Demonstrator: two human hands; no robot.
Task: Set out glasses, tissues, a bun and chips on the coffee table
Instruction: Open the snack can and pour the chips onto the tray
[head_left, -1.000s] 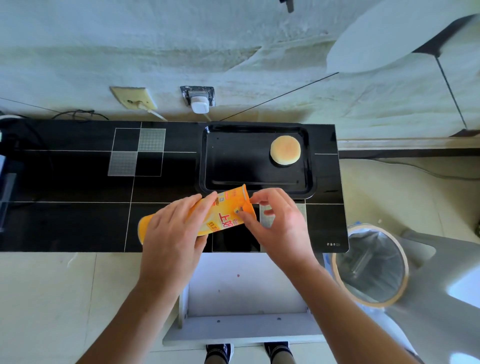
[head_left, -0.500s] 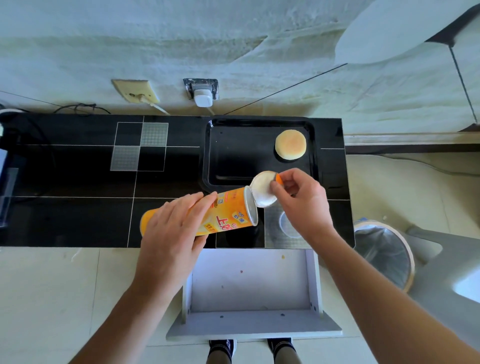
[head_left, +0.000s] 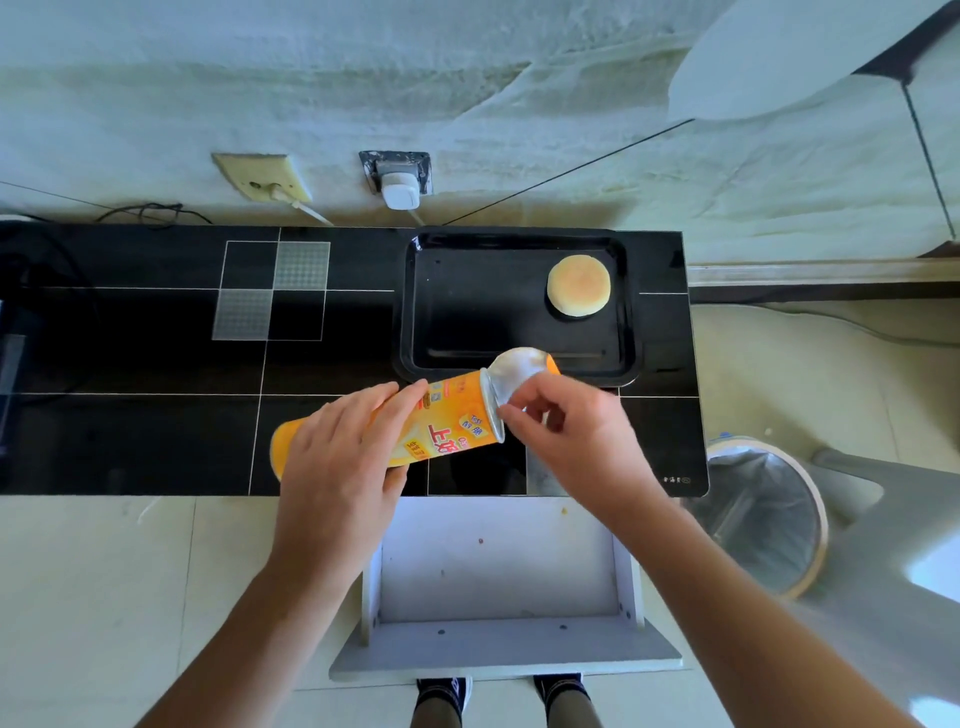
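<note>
I hold an orange chips can (head_left: 447, 426) almost level over the black coffee table (head_left: 156, 415), its mouth pointing right toward a black tray (head_left: 467, 306). My left hand (head_left: 337, 457) grips the can's body. My right hand (head_left: 576, 431) pinches the silver foil seal (head_left: 517, 371), which stands peeled up from the can's mouth. A round pale bun (head_left: 578, 285) lies in the tray's far right corner. No glasses or tissues are in view.
An open white drawer (head_left: 498, 566) juts out below the table toward my feet. A lined waste bin (head_left: 763, 514) stands on the floor at the right, beside a grey plastic chair (head_left: 893, 545). Wall sockets with a white plug (head_left: 399, 193) sit behind the table.
My right hand went from gripping the can's end to peeling the foil seal up off the mouth. The can stayed in my left hand, tilted slightly up at the mouth.
</note>
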